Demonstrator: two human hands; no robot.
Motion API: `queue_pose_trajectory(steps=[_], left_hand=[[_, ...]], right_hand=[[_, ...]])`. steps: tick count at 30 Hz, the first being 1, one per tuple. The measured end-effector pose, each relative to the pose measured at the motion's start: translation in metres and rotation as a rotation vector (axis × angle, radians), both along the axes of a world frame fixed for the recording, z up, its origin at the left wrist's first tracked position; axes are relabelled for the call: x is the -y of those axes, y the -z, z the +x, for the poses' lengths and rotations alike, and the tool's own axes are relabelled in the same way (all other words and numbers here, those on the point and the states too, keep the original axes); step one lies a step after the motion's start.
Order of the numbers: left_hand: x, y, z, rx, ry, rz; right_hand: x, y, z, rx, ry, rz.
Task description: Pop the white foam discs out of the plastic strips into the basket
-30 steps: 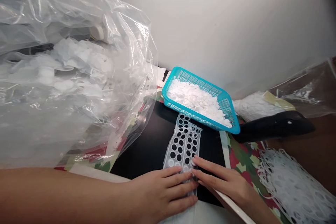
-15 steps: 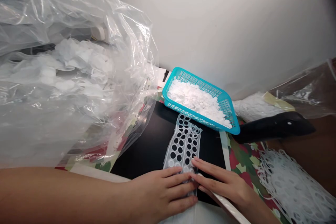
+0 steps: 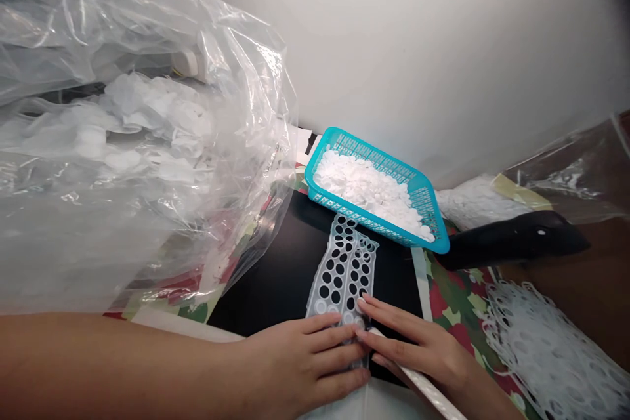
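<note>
L grip (image 3: 295,361), perf. sheet (image 3: 347,273) partly underneath

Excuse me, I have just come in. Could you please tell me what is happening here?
A person's left hand lies across a translucent sheet with round holes, on a black board. The right hand holds a white rod, its tip close to the sheet. The sheet's far holes are open, while whitish discs sit in some nearer ones. Behind the sheet, a teal basket holds many small white pieces.

Clear plastic bag (image 3: 147,6) left; pale wall (image 3: 418,46) behind; patterned covering (image 3: 449,305) right.
</note>
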State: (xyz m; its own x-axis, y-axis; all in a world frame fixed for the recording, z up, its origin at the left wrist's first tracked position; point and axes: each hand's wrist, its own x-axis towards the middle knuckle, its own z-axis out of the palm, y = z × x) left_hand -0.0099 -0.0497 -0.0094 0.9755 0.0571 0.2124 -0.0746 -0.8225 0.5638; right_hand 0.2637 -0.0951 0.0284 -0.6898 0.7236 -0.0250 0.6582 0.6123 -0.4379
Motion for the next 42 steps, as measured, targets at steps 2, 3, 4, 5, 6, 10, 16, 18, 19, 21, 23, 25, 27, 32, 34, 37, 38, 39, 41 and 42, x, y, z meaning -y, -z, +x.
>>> queue_pose_trajectory(steps=[2,3,4,5,6,10,16,18,19,21,23,25,27,32,34,37,38,39,41,42], left_hand=[[0.001,0.003,0.0,0.008,0.002,0.011],[0.001,0.004,0.0,0.008,0.004,0.012],[0.001,0.005,0.0,0.007,0.006,0.009],[0.001,0.006,0.0,0.007,0.007,0.003],[0.001,0.006,0.0,0.013,0.005,-0.007],[0.001,0.006,-0.001,0.048,-0.006,-0.065],[0.001,0.005,-0.001,0.055,-0.009,-0.077],[0.001,0.004,-0.002,0.042,-0.009,-0.061],[0.001,0.004,-0.002,0.028,-0.005,-0.058],[0.001,0.004,-0.002,0.002,0.005,-0.063],[0.001,0.004,-0.002,0.006,0.011,-0.077],[0.001,0.006,-0.002,0.027,0.011,-0.083],[0.002,0.007,-0.001,0.031,0.009,-0.073],[0.0,0.0,-0.001,0.019,0.008,-0.038],[-0.002,-0.01,-0.001,-0.026,0.013,-0.044],[-0.005,-0.021,-0.001,-0.143,0.045,-0.075],[-0.005,-0.023,-0.001,-0.152,0.05,-0.089],[-0.005,-0.022,-0.001,-0.145,0.049,-0.103],[-0.004,-0.019,-0.001,-0.102,0.037,-0.138],[-0.004,-0.017,-0.001,-0.082,0.031,-0.157]], right_hand=[[0.0,0.0,-0.001,-0.011,0.011,-0.012],[0.0,0.0,-0.002,-0.008,0.022,-0.015],[0.0,0.0,-0.004,-0.013,0.039,-0.008],[-0.001,0.0,-0.005,-0.025,0.06,0.009],[-0.001,0.001,-0.007,-0.044,0.079,0.035],[0.0,0.009,-0.009,-0.117,0.116,0.106],[-0.001,0.025,-0.007,-0.125,0.199,0.179],[-0.004,0.025,-0.007,-0.146,0.196,0.208],[-0.006,0.024,-0.007,-0.158,0.191,0.224],[-0.01,0.02,-0.008,-0.176,0.177,0.281],[-0.012,0.018,-0.01,-0.2,0.235,0.367],[-0.012,0.017,-0.014,-0.248,0.322,0.445],[-0.011,0.018,-0.018,-0.297,0.374,0.485],[-0.012,0.019,-0.023,-0.327,0.412,0.579],[-0.013,0.018,-0.023,-0.329,0.422,0.621],[-0.013,0.016,-0.024,-0.334,0.44,0.679],[-0.013,0.015,-0.024,-0.332,0.451,0.697],[-0.013,0.015,-0.024,-0.332,0.46,0.713],[-0.012,0.013,-0.023,-0.333,0.476,0.733],[-0.012,0.012,-0.023,-0.336,0.484,0.733]])
